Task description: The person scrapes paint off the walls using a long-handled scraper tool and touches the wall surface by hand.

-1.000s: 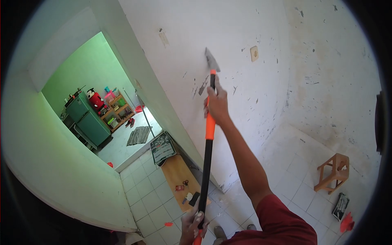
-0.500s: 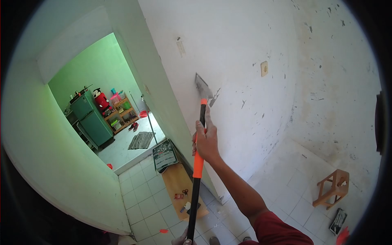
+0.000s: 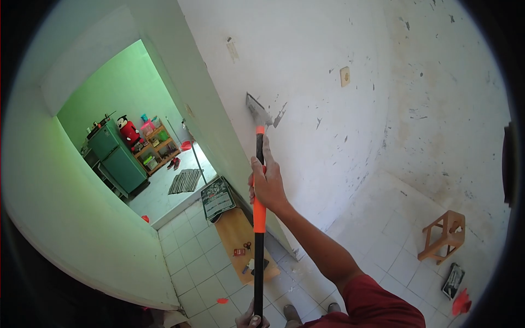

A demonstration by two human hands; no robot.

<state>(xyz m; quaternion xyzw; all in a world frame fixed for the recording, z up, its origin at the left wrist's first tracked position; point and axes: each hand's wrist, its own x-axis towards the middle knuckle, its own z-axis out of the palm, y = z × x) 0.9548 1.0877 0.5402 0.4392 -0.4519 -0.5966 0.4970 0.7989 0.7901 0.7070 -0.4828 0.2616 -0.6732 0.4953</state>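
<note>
Surface scraping, as judged: long-handled scraper (image 3: 260,216) at the white wall (image 3: 306,54), two-handed hold.
The right hand (image 3: 268,186) wraps the orange section, index finger laid along the shaft (image 3: 258,273); the left hand (image 3: 245,320) grasps the shaft low down, partly cut off by the view's bottom edge. The blade (image 3: 257,111) lies just left of dark marks (image 3: 280,116); firm contact cannot be confirmed. The next move likely calls for a flat blade edge and even pressure.
</note>
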